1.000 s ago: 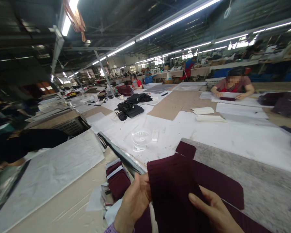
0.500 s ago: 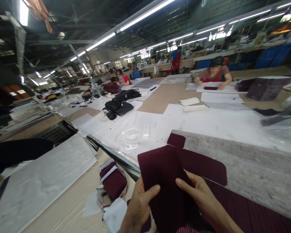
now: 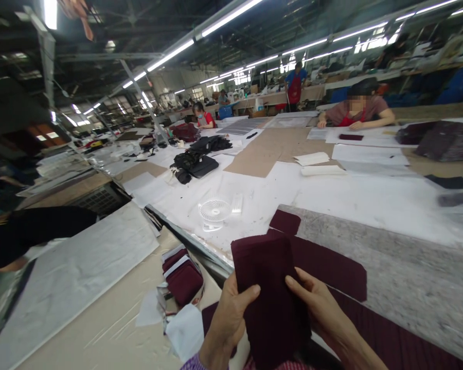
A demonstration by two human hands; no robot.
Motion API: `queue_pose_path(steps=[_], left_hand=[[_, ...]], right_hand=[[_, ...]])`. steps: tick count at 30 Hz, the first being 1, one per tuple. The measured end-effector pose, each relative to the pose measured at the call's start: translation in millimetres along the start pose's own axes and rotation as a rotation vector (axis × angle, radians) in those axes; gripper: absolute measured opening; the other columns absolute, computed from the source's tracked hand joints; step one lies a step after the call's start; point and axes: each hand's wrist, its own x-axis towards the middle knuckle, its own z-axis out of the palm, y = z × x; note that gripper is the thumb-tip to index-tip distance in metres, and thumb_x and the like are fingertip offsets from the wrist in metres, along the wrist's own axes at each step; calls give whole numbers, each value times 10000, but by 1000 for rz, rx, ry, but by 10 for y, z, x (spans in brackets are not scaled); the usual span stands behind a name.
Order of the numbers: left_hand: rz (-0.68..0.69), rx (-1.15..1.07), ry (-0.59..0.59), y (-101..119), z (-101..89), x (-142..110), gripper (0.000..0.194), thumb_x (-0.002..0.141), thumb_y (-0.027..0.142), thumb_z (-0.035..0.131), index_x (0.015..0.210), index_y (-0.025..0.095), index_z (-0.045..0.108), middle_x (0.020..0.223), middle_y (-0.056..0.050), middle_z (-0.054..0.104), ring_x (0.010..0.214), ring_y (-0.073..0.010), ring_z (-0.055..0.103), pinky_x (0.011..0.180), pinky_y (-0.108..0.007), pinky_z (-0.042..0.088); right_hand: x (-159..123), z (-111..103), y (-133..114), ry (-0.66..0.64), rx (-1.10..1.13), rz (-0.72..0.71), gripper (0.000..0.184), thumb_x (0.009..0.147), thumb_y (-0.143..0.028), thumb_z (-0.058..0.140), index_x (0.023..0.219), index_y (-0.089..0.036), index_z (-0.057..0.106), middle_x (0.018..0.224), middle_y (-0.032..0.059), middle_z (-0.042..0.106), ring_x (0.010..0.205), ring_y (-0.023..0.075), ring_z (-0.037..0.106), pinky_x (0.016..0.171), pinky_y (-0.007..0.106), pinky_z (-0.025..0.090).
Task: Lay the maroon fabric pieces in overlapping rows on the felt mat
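Note:
A dark maroon fabric piece point(image 3: 270, 293) is held up in front of me, its long sides gripped from left and right. My left hand point(image 3: 235, 308) is closed on its left edge, thumb on the near face. On the opposite edge my right hand point(image 3: 312, 295) pinches it, thumb in front and fingers behind. Just beyond lies a long maroon panel point(image 3: 332, 264) with cut corners, and a smaller maroon piece point(image 3: 285, 222) sits past it. A wide ribbed maroon cloth point(image 3: 386, 329) extends to the right, partly behind my right forearm.
At left, a bundle of maroon pieces point(image 3: 183, 277) lies near a pale cloth scrap point(image 3: 184, 331). A small white fan point(image 3: 214, 211) lies on the white-covered table point(image 3: 254, 192). Grey felt point(image 3: 420, 277) spreads right. A co-worker point(image 3: 357, 105) leans over the far side; a dark sleeve point(image 3: 42, 226) shows left.
The view has shifted slightly, so the background sits further right. The held fabric looks straighter and flatter, without the earlier fold at its upper right. Both hands keep their hold.

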Motion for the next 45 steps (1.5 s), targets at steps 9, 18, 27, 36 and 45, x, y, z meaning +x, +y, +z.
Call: queue_pose_path(steps=[9, 18, 27, 36, 45], left_hand=[[-65, 75, -27, -577, 63, 349, 571, 706, 210, 715, 1245, 262, 534, 1196, -73, 663, 1101, -228, 611, 925, -349, 502], [168, 849, -107, -1891, 73, 1107, 183, 838, 236, 558, 965, 162, 666, 1013, -91, 706, 978, -205, 644, 936, -464, 480], [485, 1313, -240, -2680, 241, 1212, 476, 779, -27, 408, 1196, 143, 564, 1303, -117, 557, 1294, -256, 406, 1101, -541, 304], [565, 1514, -246, -2813, 165, 1243, 510, 778, -11, 372, 1246, 133, 515, 1326, -123, 542, 1314, -255, 389, 1095, -546, 329], [545, 1565, -258, -2806, 186, 1262, 532, 788, 2, 377, 1286, 163, 472, 1333, -104, 537, 1315, -246, 387, 1094, -538, 328]], right_hand=[[-163, -767, -258, 300, -236, -111, 284, 722, -410, 727, 906, -198, 688, 834, 12, 740, 777, 226, 667, 704, 324, 519], [-765, -2521, -852, 621, -539, 99, 306, 651, -426, 738, 878, -226, 691, 785, 46, 753, 733, 291, 686, 688, 404, 539], [-307, -2927, -871, 250, -702, 307, 267, 717, -434, 691, 812, -185, 712, 748, 43, 752, 703, 261, 692, 647, 370, 542], [417, -3020, -916, -122, -829, 388, 357, 763, -470, 650, 929, -156, 687, 851, 55, 737, 797, 226, 675, 741, 361, 529], [800, -3375, -735, -100, -1200, 334, 210, 856, -335, 610, 783, -138, 623, 718, -26, 623, 651, 137, 596, 646, 305, 495]])
